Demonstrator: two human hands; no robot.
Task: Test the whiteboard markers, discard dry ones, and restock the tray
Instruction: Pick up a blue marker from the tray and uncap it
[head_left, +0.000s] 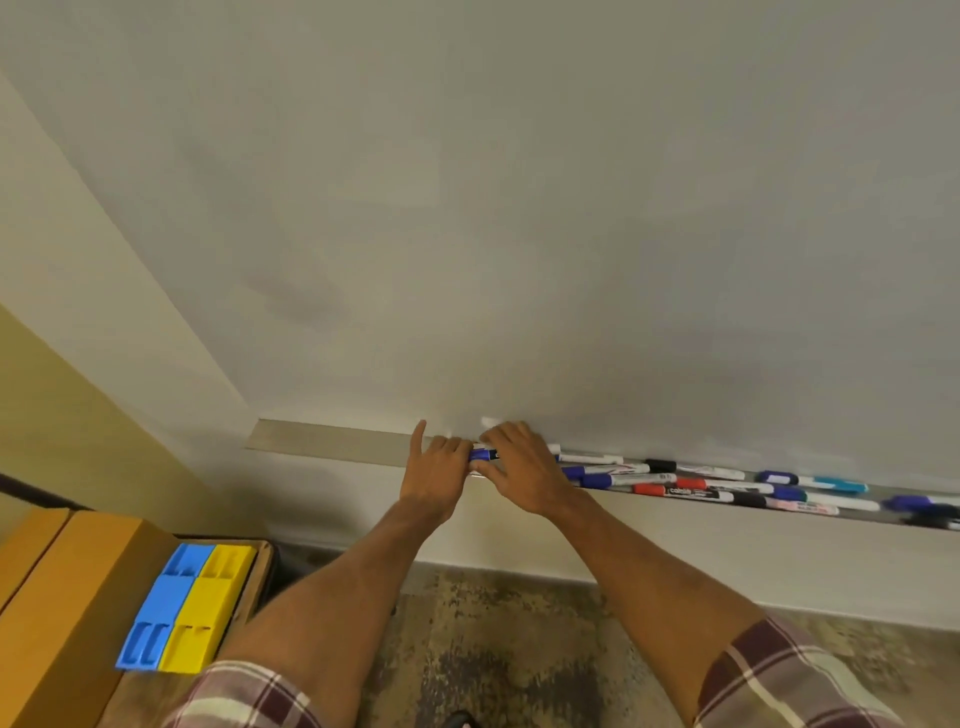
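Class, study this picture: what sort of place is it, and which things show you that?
Probably a classroom or meeting room. A large whiteboard fills the wall, and its tray holds a row of markers. The left hand and right hand hold a blue marker there.

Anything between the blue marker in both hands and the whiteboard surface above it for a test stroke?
Nothing visible. The blue-capped whiteboard marker, held by the left hand and right hand, sits just below the white whiteboard surface; the other markers lie along the grey tray to its right, off that path.
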